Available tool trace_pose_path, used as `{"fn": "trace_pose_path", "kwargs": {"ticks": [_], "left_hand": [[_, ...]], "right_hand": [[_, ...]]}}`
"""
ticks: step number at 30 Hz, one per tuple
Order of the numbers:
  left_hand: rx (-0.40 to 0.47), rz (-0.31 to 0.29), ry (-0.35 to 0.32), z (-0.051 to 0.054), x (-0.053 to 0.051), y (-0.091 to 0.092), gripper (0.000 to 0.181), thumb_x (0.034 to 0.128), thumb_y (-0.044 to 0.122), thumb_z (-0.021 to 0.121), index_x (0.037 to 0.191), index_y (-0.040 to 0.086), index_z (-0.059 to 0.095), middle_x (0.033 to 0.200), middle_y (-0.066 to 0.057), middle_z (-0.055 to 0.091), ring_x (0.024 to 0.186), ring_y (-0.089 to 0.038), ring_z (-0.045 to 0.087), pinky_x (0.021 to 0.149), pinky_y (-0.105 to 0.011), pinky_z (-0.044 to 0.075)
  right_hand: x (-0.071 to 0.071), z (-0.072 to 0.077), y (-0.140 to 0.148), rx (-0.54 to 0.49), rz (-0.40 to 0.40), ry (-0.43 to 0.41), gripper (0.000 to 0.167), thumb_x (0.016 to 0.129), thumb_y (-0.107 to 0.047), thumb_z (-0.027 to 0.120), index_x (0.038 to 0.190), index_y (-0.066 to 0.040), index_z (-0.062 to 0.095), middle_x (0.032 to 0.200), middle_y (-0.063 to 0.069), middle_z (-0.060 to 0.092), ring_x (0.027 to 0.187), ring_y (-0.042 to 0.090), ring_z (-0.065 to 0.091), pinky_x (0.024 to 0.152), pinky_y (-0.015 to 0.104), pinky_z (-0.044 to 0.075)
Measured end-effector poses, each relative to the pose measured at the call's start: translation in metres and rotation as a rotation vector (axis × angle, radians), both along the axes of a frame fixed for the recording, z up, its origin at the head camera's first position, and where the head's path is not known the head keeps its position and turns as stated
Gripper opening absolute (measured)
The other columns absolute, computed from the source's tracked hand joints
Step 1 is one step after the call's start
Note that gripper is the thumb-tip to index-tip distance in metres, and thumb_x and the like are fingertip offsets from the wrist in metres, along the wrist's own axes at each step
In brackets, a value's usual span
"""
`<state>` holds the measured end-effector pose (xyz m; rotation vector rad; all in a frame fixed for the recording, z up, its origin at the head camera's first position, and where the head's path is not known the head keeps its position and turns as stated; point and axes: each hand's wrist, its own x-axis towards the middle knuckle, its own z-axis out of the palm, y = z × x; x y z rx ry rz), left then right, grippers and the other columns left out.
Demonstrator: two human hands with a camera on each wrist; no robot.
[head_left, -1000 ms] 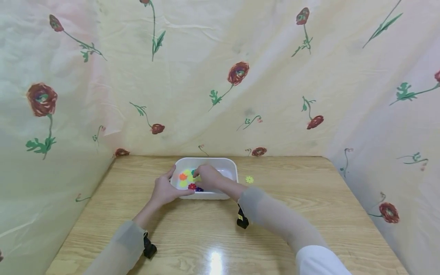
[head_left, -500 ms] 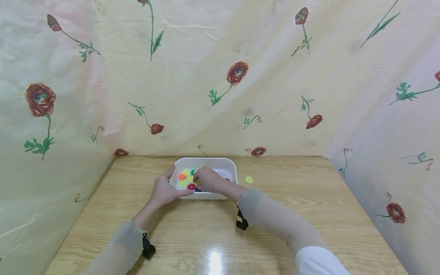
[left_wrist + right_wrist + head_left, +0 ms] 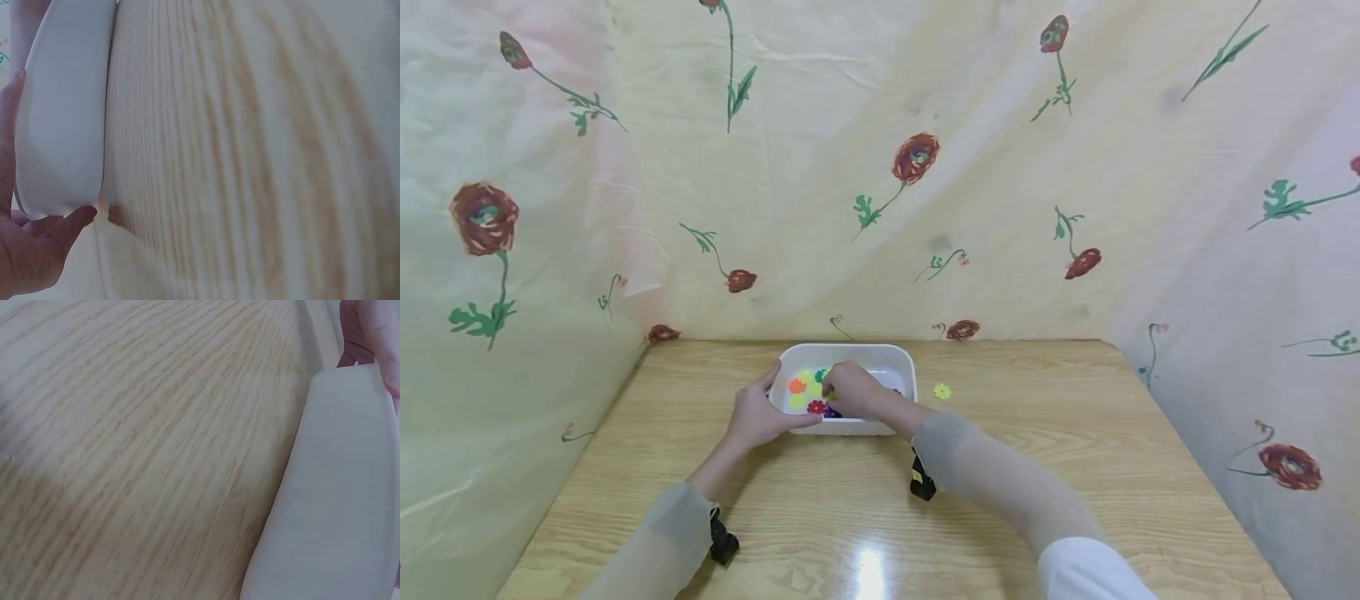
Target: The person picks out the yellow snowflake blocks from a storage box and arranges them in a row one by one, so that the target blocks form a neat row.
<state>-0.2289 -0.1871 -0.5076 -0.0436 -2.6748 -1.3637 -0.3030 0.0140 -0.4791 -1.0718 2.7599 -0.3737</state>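
Note:
A white plastic tub (image 3: 880, 358) stands at the back of the table, with several flower-shaped plastic pieces inside. Orange (image 3: 797, 386), green and yellow ones show at its left, and a red piece (image 3: 816, 407) lies beside a dark purple one (image 3: 831, 412) near the front wall. My left hand (image 3: 760, 414) grips the tub's left end, its thumb along the front rim; the left wrist view shows its fingers (image 3: 75, 222) against the end wall. My right hand (image 3: 853, 390) reaches into the tub with bent fingers among the pieces. Whether it pinches one is hidden.
A yellow flower-shaped piece (image 3: 942, 391) lies on the wooden table (image 3: 1037, 417) right of the tub. Flower-patterned cloth (image 3: 820, 183) hangs behind the table and along both sides. A dark wrist camera (image 3: 922, 482) hangs below my right wrist.
My right hand shifts only very slightly among the pieces, and a bit more of the tub's right inside shows. The left hand keeps its hold on the tub.

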Motion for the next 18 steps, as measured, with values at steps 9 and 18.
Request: {"fn": "trace_pose_path", "kwargs": {"ticks": [9, 18], "left_hand": [[-0.007, -0.004, -0.007, 0.0001, 0.0022, -0.0007, 0.122, 0.0696, 0.044, 0.101, 0.163, -0.001, 0.036, 0.167, -0.023, 0.042, 0.145, -0.036, 0.055, 0.115, -0.052, 0.051], [-0.015, 0.0, -0.022, 0.0025, 0.0033, 0.0008, 0.123, 0.0699, 0.046, 0.1, 0.164, 0.001, 0.035, 0.161, -0.022, 0.051, 0.13, -0.032, 0.063, 0.107, -0.048, 0.055]], "right_hand": [[0.0007, -0.0018, -0.0025, -0.009, -0.031, -0.011, 0.015, 0.098, -0.014, 0.076, 0.111, -0.01, 0.083, 0.113, 0.006, 0.081, 0.099, 0.017, 0.073, 0.099, 0.031, 0.059], [-0.0031, 0.0025, -0.0064, 0.026, -0.036, -0.001, 0.015, 0.095, -0.014, 0.08, 0.108, -0.009, 0.082, 0.111, 0.007, 0.081, 0.104, 0.021, 0.074, 0.098, 0.031, 0.06]]}}
